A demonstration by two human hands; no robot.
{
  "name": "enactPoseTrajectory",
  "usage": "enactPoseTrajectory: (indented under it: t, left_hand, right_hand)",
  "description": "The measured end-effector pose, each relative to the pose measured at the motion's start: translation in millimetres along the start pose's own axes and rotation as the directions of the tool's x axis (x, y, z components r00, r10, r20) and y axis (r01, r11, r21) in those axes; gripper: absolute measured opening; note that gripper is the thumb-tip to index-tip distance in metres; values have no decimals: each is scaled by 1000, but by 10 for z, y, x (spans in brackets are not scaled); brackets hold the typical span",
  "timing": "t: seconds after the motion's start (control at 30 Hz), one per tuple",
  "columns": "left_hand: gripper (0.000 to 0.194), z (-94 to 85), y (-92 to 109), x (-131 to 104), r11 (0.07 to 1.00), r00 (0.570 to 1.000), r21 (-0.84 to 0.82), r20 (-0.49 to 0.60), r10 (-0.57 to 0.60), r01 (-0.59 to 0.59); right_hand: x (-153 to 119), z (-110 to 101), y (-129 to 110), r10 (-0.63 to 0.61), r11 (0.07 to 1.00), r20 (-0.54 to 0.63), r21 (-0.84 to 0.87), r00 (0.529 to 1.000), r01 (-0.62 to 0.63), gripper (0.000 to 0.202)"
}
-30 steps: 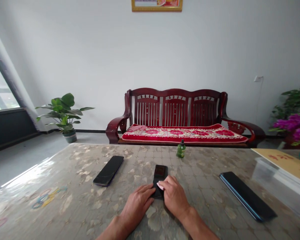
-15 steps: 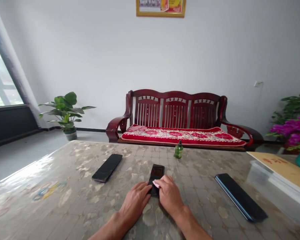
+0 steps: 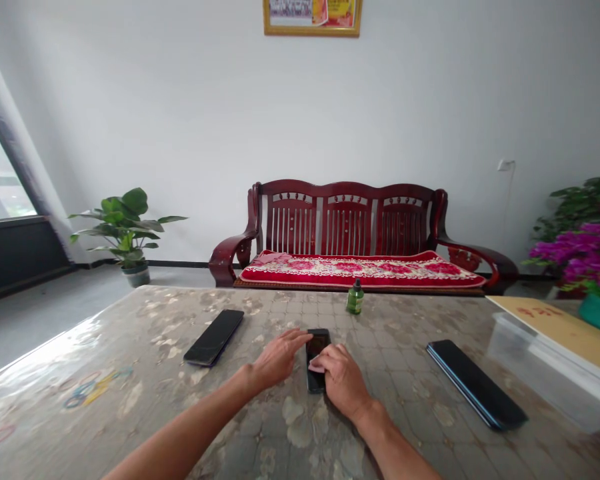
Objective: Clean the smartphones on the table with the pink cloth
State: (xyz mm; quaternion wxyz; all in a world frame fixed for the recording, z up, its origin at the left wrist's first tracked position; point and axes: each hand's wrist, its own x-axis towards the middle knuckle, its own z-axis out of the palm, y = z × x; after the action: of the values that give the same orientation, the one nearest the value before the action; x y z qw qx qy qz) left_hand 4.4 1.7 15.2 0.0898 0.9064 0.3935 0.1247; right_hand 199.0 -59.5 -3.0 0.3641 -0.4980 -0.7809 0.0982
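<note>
While cloth (image 3: pixel 318 363) stays over phone (image 3: pixel 316 384), left hand (image 3: pixel 278 357) moved forward.

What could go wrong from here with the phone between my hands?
The phone might slide or twist: your left hand has only fingertips at its upper left edge, while your right hand holds a pale pink cloth against it. The cloth might also slip or bunch, as it's pinched small. Less likely, a long forward reach could tip the green bottle standing beyond your hands.
</note>
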Motion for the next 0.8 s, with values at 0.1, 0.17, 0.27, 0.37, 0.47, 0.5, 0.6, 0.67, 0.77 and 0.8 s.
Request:
enactPoseTrajectory:
  t: [0.1,0.17,0.27,0.37,0.47,0.5,0.6,0.67,0.77,0.8]
  left_hand:
    - [91,-90,-84,311,982,973,84,171,154,-170]
    - [90,-113,-69,454,963,934,110,293,204,-245]
    - [81,-129,-8,550,949,896,104,374,240,-298]
    - [76,-177,51,544,947,889,98,386,246,-305]
    - [73,-253,110,525,948,895,138,394,211,-285]
    - [74,-277,129,526,947,897,165,399,191,-275]
    - [77,-325,164,541,942,897,244,429,108,-230]
    - [79,-338,162,530,949,896,261,442,46,-177]
    - [80,-342,143,422,968,918,248,391,-61,-42]
    - [78,-341,142,359,971,930,240,351,-106,20]
  right_hand:
    - [-20,25,13,-9,1000,-25,25,1000,10,33]
    - [-27,30,28,0,999,-58,34,998,2,36]
    - [-25,26,76,39,995,-132,97,991,-26,36]
    - [-9,30,149,108,981,-197,181,974,-72,33]
    - [10,47,215,174,960,-240,256,955,-110,30]
    - [16,51,231,190,953,-252,280,949,-117,30]
    - [26,57,269,238,929,-280,346,930,-133,29]
    - [29,56,301,278,913,-297,377,913,-155,29]
    - [28,63,371,335,897,-321,396,886,-196,29]
    - [26,71,396,351,894,-327,394,878,-211,30]
